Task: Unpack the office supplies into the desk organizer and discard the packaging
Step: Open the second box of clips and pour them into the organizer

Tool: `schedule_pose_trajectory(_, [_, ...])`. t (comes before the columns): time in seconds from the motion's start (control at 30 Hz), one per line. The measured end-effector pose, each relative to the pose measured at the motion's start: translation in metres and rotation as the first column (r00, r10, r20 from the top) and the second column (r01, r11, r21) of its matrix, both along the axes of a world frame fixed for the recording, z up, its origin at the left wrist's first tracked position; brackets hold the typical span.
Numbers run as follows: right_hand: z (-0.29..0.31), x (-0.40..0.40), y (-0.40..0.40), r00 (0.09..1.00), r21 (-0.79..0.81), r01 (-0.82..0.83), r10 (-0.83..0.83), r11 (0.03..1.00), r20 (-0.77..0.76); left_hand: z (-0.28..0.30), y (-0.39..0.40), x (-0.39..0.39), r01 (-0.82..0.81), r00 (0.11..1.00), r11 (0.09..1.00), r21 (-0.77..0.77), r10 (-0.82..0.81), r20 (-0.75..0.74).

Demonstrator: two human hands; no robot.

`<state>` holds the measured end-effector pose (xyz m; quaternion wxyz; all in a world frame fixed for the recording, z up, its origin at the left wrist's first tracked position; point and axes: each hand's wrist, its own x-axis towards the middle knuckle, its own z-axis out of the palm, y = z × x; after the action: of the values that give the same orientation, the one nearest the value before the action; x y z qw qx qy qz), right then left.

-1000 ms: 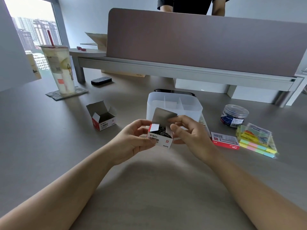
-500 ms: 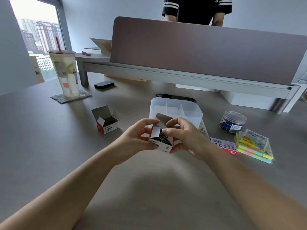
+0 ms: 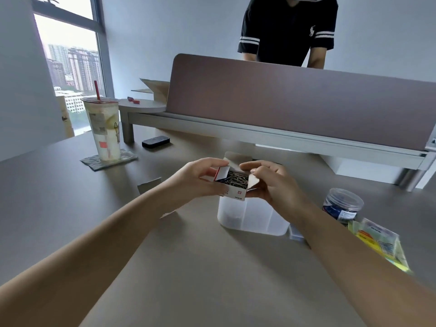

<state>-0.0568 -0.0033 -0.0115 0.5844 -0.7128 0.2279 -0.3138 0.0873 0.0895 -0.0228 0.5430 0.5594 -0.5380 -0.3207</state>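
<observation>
Both hands, the left hand [image 3: 200, 178] and right hand [image 3: 271, 182], gripped a small cardboard paper-clip box [image 3: 232, 185], flaps open on tangled wire clips, above the translucent plastic desk organizer [image 3: 250, 218]. A round clear jar [image 3: 342, 205] stood nearby, right.

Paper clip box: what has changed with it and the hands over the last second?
Both hands, left hand and right hand, lifted the paper clip box from in front of the organizer to above it, flaps now spread open. Both hands keep their grip. The cup and jar stayed put.
</observation>
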Motion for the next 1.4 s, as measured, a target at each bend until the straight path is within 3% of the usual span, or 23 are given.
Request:
schedule_pose_trajectory(0.1, [0.000,0.008,-0.014,1.000,-0.029,0.011,-0.010,1.000,0.027,0.006,-0.013,0.005,-0.006,0.999,1.000,0.012,0.006,-0.052])
schedule_pose_trajectory(0.43, [0.001,0.015,-0.041,0.999,-0.200,0.041,-0.040,0.979,0.011,0.008,-0.060,0.025,-0.014,0.989,0.994,-0.108,0.030,0.148])
schedule_pose_trajectory(0.9, [-0.014,0.005,-0.045,0.990,-0.340,-0.003,-0.046,0.940,-0.137,-0.013,-0.081,0.022,0.037,0.995,0.984,-0.177,-0.019,0.102])
schedule_pose_trajectory(1.4, [-0.020,0.001,-0.049,0.959,-0.468,-0.123,-0.016,0.875,-0.282,-0.022,-0.079,0.026,0.044,0.987,0.987,-0.156,-0.019,0.162])
